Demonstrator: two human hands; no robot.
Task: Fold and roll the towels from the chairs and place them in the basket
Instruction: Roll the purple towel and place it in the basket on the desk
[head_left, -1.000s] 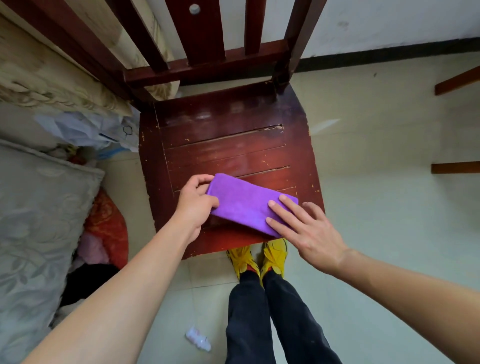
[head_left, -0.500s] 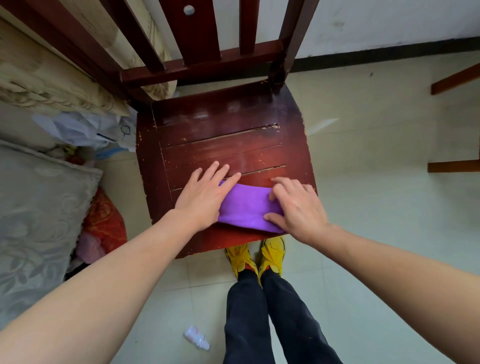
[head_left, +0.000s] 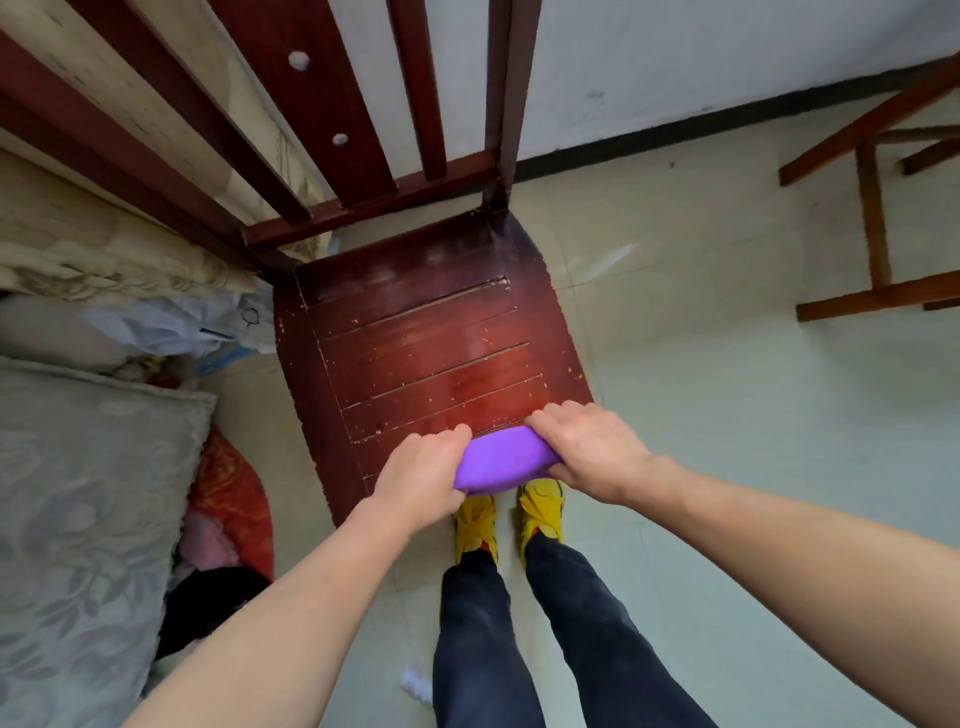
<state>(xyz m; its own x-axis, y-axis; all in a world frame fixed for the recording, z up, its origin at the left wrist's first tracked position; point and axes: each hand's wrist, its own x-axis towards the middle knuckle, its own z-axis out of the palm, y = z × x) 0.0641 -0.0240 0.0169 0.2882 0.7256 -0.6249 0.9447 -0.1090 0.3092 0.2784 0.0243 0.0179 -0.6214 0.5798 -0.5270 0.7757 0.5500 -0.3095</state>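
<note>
A purple towel (head_left: 501, 460), rolled into a thick tube, lies at the near edge of the dark red wooden chair seat (head_left: 426, 353). My left hand (head_left: 423, 475) is curled over the roll's left end. My right hand (head_left: 589, 452) is curled over its right end, thumb underneath. Both hands grip the roll between them, just above my yellow shoes. No basket is in view.
The chair's slatted back (head_left: 363, 156) rises at the top. A grey patterned cushion (head_left: 78, 519) and a pile of cloth (head_left: 223, 499) sit on the left. Legs of another wooden chair (head_left: 872, 234) stand at the right on pale floor tiles. A crumpled scrap (head_left: 415, 680) lies by my feet.
The flat folded towel has been rolled toward me into a tube. Both hands went from pressing flat on it to curling around its ends at the seat's near edge.
</note>
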